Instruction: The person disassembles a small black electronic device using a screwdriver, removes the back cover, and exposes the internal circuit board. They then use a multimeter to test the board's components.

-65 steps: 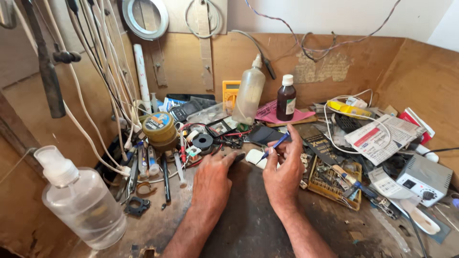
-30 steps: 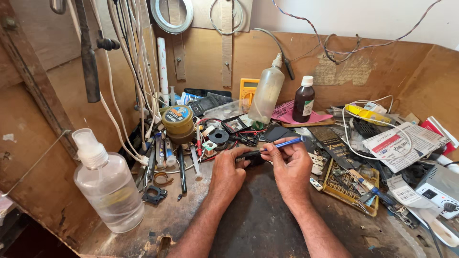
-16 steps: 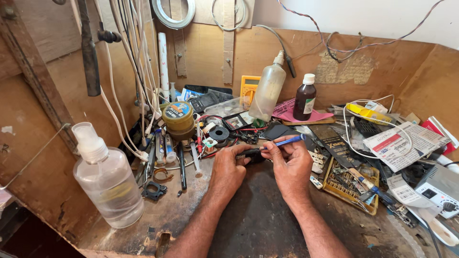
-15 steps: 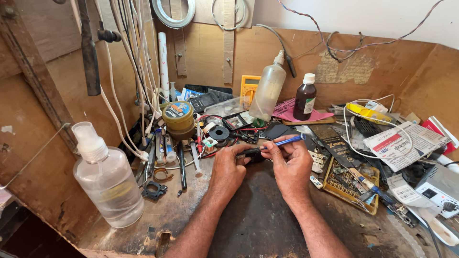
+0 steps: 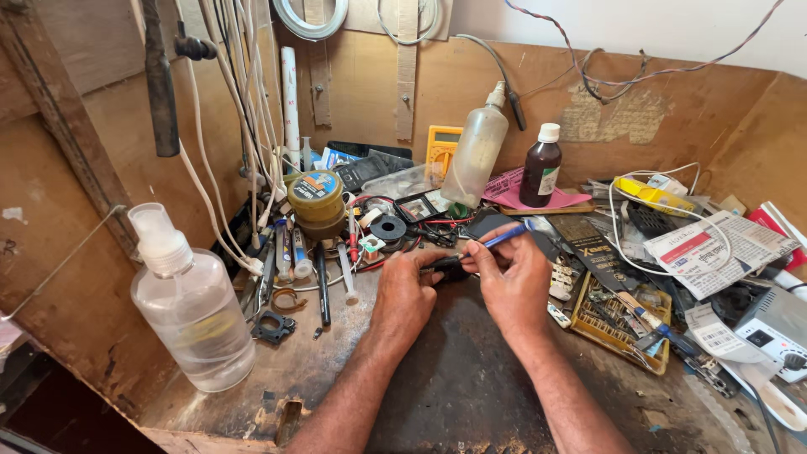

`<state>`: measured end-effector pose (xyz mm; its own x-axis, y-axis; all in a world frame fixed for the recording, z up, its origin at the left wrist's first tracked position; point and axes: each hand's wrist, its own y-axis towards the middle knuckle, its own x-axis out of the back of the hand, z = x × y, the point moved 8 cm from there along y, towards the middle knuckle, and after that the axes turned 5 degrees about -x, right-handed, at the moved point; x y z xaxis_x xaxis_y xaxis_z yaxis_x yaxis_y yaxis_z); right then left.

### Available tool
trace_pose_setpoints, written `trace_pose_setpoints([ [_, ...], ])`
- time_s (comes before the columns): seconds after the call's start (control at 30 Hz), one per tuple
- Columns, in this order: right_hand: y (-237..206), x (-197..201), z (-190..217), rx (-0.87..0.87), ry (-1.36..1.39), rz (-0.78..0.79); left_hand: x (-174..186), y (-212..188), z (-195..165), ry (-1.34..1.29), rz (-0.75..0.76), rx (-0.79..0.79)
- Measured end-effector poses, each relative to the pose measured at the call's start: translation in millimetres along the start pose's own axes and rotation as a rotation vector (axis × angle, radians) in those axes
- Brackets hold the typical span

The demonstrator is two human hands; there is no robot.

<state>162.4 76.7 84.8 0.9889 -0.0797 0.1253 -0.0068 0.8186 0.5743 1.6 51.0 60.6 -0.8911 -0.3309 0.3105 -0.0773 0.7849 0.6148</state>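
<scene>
Two hands | left hand grip pinches small black part | right hand grip holds slim blue-handled tool

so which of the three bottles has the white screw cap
The small dark brown bottle at the back. The clear pump bottle at left and the cloudy squeeze bottle with its nozzle lack one.

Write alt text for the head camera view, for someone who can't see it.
Two bare hands meet mid-bench: the right hand holds a blue-handled tool against a small dark part gripped by the left hand. A clear spray bottle stands at the left amid scattered tools and wires.
</scene>
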Motion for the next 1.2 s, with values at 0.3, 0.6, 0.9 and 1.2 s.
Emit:
trace_pose_setpoints([
  [0.3, 26, 0, -10, -0.238, -0.095, 0.201, 0, -4, -12, 0.1, -0.035, -0.177],
  [0.6, 0, 13, -12, -0.185, 0.139, 0.095, 2, -5, -21, 0.179, -0.053, -0.216],
  [0.9, -6, 31, -8, -0.137, 0.315, -0.135, 5, -6, 36, -0.198, -0.17, 0.219],
  [1.2, -7, 30, -36, -0.298, 0.505, -0.201, -20, -2, 46, -0.715, -0.018, 0.246],
])
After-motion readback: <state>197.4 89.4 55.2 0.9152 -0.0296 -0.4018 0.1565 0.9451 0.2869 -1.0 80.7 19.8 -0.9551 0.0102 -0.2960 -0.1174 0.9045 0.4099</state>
